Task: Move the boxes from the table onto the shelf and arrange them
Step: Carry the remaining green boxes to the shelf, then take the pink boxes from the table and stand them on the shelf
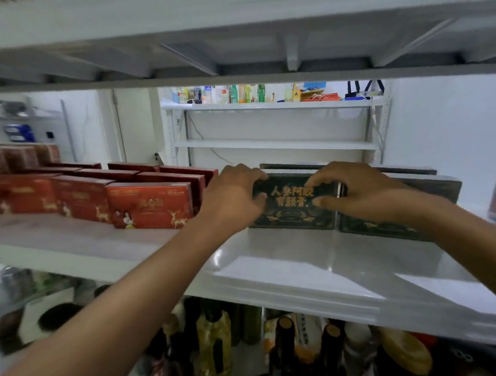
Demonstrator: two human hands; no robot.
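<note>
Both hands grasp the dark green cardboard box with gold lettering (294, 214), upright on the white metal shelf (274, 267): the left hand (230, 197) curls fingers over its top left corner, the right hand (365, 193) pinches its top right edge. Arranging seems the step in hand; next it likely needs squaring against the matching dark box (372, 227) just right of the right fingers

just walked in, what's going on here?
A person holds a dark green box upright on the white shelf, left hand gripping its left edge, right hand its upper right. Red boxes stand in rows to its left; a second dark box stands beside it on the right.
</note>
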